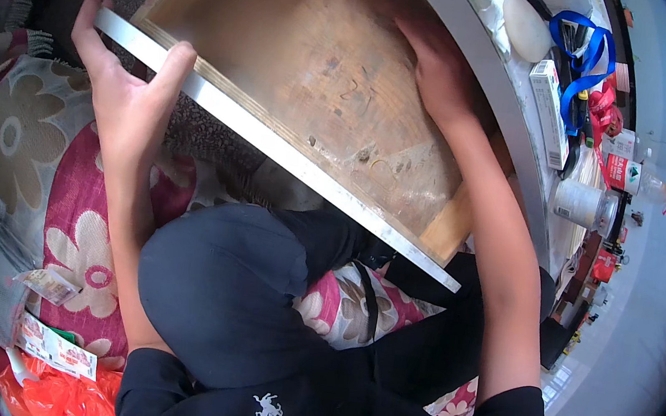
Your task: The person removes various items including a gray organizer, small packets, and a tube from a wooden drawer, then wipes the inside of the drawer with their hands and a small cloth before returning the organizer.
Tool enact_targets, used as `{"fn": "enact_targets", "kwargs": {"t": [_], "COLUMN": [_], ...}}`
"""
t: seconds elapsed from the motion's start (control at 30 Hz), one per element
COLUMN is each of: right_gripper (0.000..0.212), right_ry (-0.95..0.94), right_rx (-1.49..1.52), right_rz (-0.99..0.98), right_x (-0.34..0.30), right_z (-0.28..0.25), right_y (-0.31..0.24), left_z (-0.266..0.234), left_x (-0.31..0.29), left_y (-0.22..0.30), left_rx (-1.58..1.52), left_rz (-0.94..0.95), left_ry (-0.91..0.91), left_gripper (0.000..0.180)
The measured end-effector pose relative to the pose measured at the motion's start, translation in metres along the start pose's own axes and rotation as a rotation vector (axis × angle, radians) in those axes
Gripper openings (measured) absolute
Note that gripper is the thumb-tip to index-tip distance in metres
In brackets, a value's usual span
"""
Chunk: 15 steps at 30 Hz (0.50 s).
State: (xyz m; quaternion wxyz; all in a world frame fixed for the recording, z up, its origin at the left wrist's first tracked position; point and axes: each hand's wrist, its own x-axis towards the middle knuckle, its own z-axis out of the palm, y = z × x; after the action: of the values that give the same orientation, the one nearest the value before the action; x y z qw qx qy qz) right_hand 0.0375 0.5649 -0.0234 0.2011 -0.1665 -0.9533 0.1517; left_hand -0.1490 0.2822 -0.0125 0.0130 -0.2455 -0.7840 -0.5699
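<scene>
A wooden drawer with a thin white front panel is pulled out over my lap, its inside bare wood with stains and bits of dirt. At the panel's left end, my left hand grips the edge, thumb on the inner side and a finger reaching round the end. My right hand reaches into the drawer at its right side. A finger stretches along the wooden bottom, and the other fingers are partly hidden. Nothing shows in that hand.
Along the right, a cabinet top carries a white box, a blue strap, a rounded stone-like thing and a white jar. Flowered cloth lies beneath me. Red plastic bags sit at lower left.
</scene>
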Motion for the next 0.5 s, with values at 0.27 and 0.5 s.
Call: {"fn": "enact_targets", "kwargs": {"t": [0.27,0.5], "right_gripper": [0.054,0.058], "right_ry": [-0.125,-0.256], "right_rx": [-0.605,-0.651], "right_rz": [0.09,0.245], "right_x": [-0.088,-0.113], "right_z": [-0.058,-0.084], "right_y": [0.033,0.023], "left_z": [0.001,0.003], "left_x": [0.0,0.0], "left_y": [0.006,0.003], "left_rx": [-0.06,-0.029], "left_rz": [-0.037,-0.015], "left_ry": [-0.021,-0.005], "left_gripper": [0.087,0.087]}}
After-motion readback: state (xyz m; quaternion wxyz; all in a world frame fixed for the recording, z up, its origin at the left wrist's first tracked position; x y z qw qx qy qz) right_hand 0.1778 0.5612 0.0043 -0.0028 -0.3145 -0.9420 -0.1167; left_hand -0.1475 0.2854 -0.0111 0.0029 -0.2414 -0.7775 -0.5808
